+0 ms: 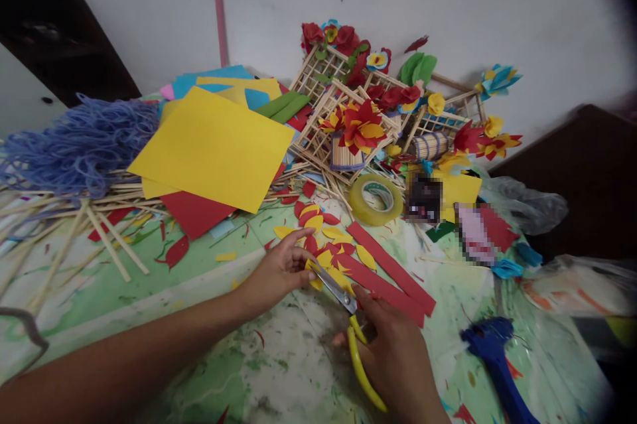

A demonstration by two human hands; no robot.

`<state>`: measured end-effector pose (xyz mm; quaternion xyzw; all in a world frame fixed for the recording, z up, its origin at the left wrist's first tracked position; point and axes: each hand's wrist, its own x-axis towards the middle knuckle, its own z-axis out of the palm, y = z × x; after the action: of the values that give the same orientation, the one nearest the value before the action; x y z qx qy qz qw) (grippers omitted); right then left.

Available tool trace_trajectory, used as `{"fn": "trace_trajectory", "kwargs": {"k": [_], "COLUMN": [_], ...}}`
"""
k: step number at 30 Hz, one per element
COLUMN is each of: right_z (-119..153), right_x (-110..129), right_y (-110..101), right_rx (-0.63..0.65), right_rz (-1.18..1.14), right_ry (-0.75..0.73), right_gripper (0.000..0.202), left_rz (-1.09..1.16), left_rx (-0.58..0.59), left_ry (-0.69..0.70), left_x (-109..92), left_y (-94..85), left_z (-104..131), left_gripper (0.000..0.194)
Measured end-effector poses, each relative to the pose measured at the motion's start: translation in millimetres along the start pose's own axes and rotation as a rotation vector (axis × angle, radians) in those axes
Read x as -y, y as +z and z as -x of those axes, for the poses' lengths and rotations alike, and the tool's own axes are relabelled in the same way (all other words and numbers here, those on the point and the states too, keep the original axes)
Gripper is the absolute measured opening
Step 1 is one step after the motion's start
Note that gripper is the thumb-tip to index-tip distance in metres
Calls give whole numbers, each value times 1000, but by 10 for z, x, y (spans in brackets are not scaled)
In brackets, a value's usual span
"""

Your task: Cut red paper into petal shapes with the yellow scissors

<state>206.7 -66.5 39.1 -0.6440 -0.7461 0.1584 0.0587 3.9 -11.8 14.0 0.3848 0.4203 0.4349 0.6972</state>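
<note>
Gripping scissors (pixel 350 304) w/ R fingers (pixel 361 296), L fingers (pixel 300 253) pinching yellow pc (pixel 315 284); cut petals (pixel 338 235) beyond fingers, red strips (pixel 392 268) nr R fingers unshaped.

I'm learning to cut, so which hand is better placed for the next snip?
Probably the right grip: it holds the scissors by their yellow handles, while the left grip is near the blade tips.

A person's right-hand grip (pixel 393 344) holds yellow-handled metal scissors (pixel 350 305), blades reaching the curled left-hand grip (pixel 293 263), among red and yellow petal-shaped paper cutouts (pixel 337 235) on a green-and-white patterned surface (pixel 279 351). Nearby lie flat red paper strips (pixel 393 269), a yellowish tape roll (pixel 359 204) and a blue plastic glue gun (pixel 500 363).
</note>
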Motion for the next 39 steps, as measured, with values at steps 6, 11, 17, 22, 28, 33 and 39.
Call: {"fn": "trace_trajectory", "kwargs": {"k": [6, 11, 17, 22, 28, 33, 39], "right_z": [6, 6, 9, 9, 14, 22, 12], "right_x": [10, -14, -57, -93, -113, -102, -117], "right_y": [-18, -7, 23, 54, 79, 87, 85], "right_rx": [24, 34, 7, -29, -48, -46, -91], "right_rz": [-19, -10, 34, 48, 37, 8, 49], "right_ry": [11, 18, -7, -32, -40, -31, -39], "right_gripper": [59, 63, 61, 54, 53, 51, 50], "left_rz": [-4, -13, -16, -21, -13, -13, -23], "left_rx": [22, 9, 3, -8, -14, -19, -34], "left_ry": [15, 8, 7, 7, 9, -4, -4], "left_x": [-5, 9, 16, 20, 21, 19, 7], "left_y": [7, -4, -10, -15, -19, -15, -23], "left_z": [-1, -7, -8, -25, -34, -26, -16], "left_gripper": [73, 74, 76, 75, 76, 75, 74]}}
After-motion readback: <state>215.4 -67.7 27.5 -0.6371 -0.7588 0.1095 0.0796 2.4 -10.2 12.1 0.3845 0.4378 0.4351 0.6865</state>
